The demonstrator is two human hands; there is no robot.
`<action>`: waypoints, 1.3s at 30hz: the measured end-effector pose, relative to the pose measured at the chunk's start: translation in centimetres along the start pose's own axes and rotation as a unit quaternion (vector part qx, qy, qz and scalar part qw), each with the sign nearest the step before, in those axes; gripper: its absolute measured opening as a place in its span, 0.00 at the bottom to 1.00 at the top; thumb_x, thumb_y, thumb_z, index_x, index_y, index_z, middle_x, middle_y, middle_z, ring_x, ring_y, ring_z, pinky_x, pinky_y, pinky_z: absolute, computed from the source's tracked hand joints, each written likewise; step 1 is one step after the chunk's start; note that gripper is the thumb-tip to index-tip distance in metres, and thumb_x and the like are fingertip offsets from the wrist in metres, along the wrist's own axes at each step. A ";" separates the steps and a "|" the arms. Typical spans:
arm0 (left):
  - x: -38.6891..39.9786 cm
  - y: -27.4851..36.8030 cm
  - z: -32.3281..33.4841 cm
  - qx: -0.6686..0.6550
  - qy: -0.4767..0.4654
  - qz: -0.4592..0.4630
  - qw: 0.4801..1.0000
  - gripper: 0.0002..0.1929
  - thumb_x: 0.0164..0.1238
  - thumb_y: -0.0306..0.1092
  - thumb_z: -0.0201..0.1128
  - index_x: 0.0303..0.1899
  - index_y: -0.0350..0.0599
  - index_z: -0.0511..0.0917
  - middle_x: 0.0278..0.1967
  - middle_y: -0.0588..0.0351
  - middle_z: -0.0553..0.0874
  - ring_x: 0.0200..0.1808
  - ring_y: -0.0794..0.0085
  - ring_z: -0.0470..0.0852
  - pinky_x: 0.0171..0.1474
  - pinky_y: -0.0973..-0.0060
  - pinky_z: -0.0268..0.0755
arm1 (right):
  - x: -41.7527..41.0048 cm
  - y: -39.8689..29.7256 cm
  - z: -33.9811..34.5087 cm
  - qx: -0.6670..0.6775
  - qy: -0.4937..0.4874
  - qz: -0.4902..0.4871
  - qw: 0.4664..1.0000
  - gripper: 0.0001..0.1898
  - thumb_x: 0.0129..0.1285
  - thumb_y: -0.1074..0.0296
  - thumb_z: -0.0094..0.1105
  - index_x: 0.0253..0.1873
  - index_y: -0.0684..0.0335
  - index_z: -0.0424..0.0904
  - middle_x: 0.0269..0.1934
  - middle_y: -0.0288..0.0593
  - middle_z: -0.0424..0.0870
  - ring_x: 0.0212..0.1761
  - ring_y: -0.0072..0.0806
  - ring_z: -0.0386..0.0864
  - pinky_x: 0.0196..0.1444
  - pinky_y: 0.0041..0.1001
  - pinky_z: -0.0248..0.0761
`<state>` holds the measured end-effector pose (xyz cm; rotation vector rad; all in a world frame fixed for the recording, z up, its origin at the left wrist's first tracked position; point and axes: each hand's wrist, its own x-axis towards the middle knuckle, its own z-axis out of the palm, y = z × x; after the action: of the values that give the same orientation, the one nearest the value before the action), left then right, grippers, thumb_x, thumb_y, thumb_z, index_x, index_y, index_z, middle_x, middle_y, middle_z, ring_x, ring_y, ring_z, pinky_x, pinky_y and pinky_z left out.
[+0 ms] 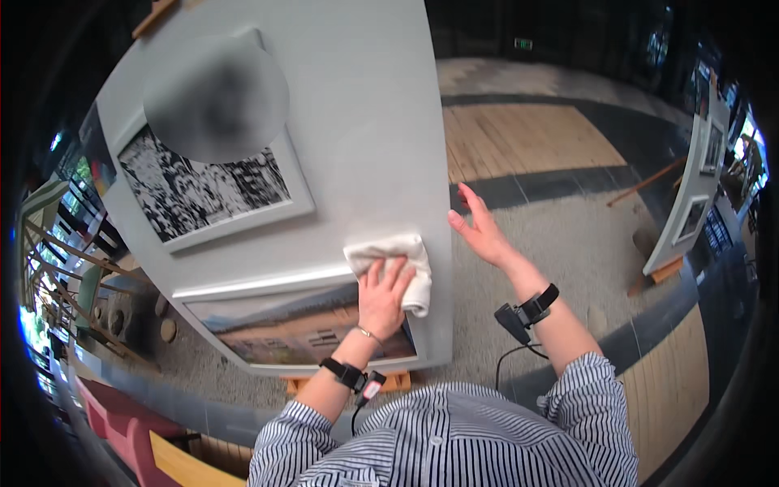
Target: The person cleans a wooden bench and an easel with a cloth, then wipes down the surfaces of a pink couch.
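Observation:
With fingers spread, my left hand [383, 299] presses a folded white cloth [417, 291] against a light grey display panel [371, 134]. The cloth covers the upper right corner of a framed colour picture [274, 325] low on the panel. My forearm and hand hide part of that picture. Just off the panel's right edge, my right hand [484, 231] is raised with thumb and fingers apart, holding nothing. Above the colour picture hangs a white-framed black-and-white picture [210, 189], partly covered by a blurred round patch.
Wooden feet [398, 381] support the panel. Another panel with pictures [684, 207] stands at right on wooden supports. Pink seating [122, 420] and a yellow wooden board [182, 459] lie at lower left. Thin cables [499, 365] hang from my wrist devices [523, 313].

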<state>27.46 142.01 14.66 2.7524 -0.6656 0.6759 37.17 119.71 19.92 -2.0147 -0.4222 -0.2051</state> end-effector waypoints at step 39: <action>29.1 6.6 -13.2 0.424 0.003 0.107 0.899 0.13 0.49 0.33 0.56 0.37 0.39 0.80 0.46 0.52 0.80 0.55 0.62 0.75 0.58 0.46 0.61 | 7.5 3.3 0.6 0.218 -0.266 -0.113 0.932 0.29 0.51 0.54 0.64 0.51 0.69 0.65 0.42 0.57 0.78 0.44 0.49 0.78 0.44 0.40 0.72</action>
<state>42.26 129.65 40.99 3.4729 -0.8248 1.2766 45.32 120.46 19.32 -1.5561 -0.9548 0.2863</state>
